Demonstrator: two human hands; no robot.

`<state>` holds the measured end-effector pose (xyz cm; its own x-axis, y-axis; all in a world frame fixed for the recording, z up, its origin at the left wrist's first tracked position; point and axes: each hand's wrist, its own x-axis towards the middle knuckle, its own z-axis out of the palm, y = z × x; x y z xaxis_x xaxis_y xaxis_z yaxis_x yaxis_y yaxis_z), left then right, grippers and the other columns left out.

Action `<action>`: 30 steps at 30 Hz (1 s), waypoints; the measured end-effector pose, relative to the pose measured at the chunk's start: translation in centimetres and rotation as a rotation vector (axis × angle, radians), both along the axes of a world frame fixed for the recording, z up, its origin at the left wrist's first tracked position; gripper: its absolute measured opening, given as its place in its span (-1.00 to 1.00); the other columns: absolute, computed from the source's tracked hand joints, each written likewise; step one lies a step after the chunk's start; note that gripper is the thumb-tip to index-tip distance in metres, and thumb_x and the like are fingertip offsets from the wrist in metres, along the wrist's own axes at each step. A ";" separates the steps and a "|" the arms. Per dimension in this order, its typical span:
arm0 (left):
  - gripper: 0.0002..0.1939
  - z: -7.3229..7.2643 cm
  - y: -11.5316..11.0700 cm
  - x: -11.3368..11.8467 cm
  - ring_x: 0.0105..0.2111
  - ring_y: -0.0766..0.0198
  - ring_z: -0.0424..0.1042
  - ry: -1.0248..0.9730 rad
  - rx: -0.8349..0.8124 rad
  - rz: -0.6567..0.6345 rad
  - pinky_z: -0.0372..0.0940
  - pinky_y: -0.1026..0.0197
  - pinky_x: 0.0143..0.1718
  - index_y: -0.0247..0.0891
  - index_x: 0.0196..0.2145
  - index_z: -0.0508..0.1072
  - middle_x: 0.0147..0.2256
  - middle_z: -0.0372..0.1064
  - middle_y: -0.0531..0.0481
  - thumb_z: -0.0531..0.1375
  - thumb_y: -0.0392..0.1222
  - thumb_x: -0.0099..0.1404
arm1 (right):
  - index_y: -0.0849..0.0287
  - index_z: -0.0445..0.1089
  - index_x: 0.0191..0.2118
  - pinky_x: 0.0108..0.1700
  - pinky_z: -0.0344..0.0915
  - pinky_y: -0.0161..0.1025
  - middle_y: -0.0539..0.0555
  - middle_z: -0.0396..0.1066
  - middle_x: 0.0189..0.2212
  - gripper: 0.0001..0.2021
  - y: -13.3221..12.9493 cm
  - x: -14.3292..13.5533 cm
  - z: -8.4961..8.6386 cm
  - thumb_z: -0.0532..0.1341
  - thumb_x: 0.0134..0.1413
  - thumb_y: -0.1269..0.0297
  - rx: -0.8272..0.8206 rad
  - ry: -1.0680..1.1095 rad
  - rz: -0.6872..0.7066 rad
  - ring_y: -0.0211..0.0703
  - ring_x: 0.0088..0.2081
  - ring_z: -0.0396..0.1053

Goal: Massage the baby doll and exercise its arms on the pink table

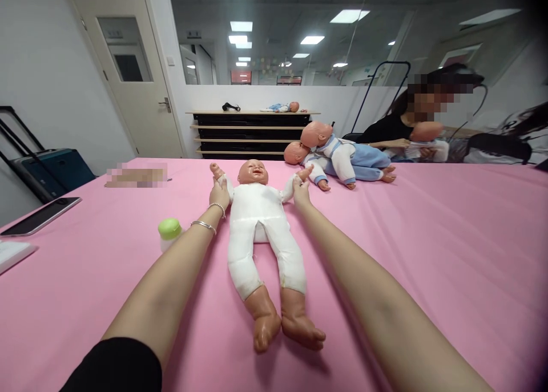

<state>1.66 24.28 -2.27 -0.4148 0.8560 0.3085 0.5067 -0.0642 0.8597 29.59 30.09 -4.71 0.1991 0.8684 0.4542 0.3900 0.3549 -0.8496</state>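
My left hand (pixel 219 195) is closed around one wrist of the doll (pixel 262 232), just below its raised plastic fist, and my right hand (pixel 301 191) is closed around the other wrist, so both of the doll's arms are held up and out to the sides of its head. Gripping at the wrists keeps the soft sleeves spread and the chest open, and it pins the body flat, since the stuffed torso would otherwise flop. Two bracelets sit on my left forearm just behind the hand. The doll lies on its back on the pink tablecloth (pixel 428 255), head away from me and bare feet toward me, legs slightly apart, wearing a white one-piece suit; this lengthwise placement puts it squarely between my forearms and within reach of both hands. A small bottle with a green cap (pixel 170 232) stands upright just beside my left forearm, apart from the doll, near enough to take without leaning. Farther left, a phone (pixel 40 216) lies flat near the table edge, well clear of the working area. Beyond my right hand, two more dolls in blue and white clothes (pixel 342 161) lie piled against each other, one partly on top of the other. At the far right another person (pixel 398 130) sits at the table with a doll held close; I cannot tell what their hands are doing
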 end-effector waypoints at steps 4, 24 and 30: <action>-0.33 0.1 3.3 -0.5 -0.36 -0.19 0.45 0.017 -0.242 -0.006 0.25 -0.08 -0.36 -0.40 -0.16 0.45 -0.40 0.43 -0.37 -0.11 0.25 0.19 | 0.21 0.30 -0.13 -0.18 0.33 -0.16 0.19 0.44 -0.30 -0.59 2.2 -0.3 0.0 -0.01 0.09 -0.01 -0.137 0.053 -0.051 -0.02 -0.23 0.41; -0.62 1.6 -5.5 0.4 -0.24 0.10 0.40 0.142 0.171 -0.070 0.29 0.11 -0.25 -0.21 -0.06 0.24 -0.21 0.39 -0.12 0.13 -0.15 0.15 | 0.17 0.15 0.11 -0.04 0.30 -0.13 0.16 0.31 -0.03 -0.35 -7.6 1.4 2.5 0.28 -0.17 0.17 0.176 -0.051 0.223 -0.05 -0.08 0.33; -0.65 0.7 -11.0 -1.6 -0.15 0.13 0.36 0.745 0.165 -0.343 0.29 0.21 -0.33 -0.15 -0.07 0.27 -0.01 0.24 -0.09 0.08 -0.30 0.15 | 0.16 0.36 -0.11 0.03 0.25 -0.03 0.17 0.36 -0.11 -0.70 -13.1 3.8 2.1 0.15 -0.04 0.38 0.311 -0.613 0.452 -0.03 -0.05 0.32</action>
<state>0.02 13.26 -1.56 0.2230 0.8172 0.5314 0.8679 -0.4147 0.2735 33.35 17.03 -2.62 -0.5012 0.6218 0.6018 0.5159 0.7731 -0.3691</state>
